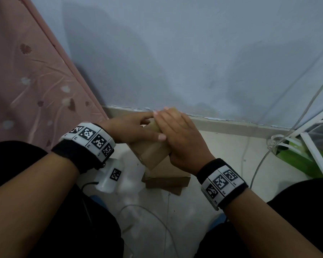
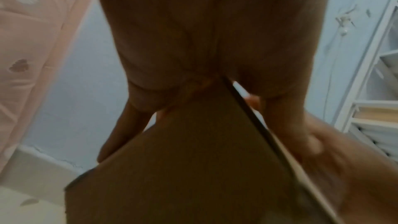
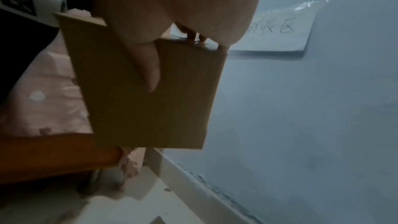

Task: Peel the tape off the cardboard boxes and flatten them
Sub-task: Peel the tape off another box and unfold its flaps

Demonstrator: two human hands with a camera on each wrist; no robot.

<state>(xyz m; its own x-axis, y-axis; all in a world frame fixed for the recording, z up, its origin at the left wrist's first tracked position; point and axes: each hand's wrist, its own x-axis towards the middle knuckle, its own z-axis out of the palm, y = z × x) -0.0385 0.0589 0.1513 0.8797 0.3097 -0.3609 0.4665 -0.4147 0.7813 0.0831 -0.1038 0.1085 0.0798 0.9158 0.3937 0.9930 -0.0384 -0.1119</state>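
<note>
I hold a small brown cardboard box in the air above the floor, with both hands on its top end. My left hand grips it from the left, index finger stretched over the top and thumb along the near face. My right hand grips it from the right, its thumb pressed on one cardboard face and its fingers behind. A paler strip shows between the hands. In the left wrist view the cardboard sits between my fingers. Another cardboard piece lies on the floor beneath.
A pink flowered bedsheet hangs at the left and a blue-grey wall stands ahead. At the right is a white wire rack with something green. A white marked device and thin cables lie on the pale floor between my knees.
</note>
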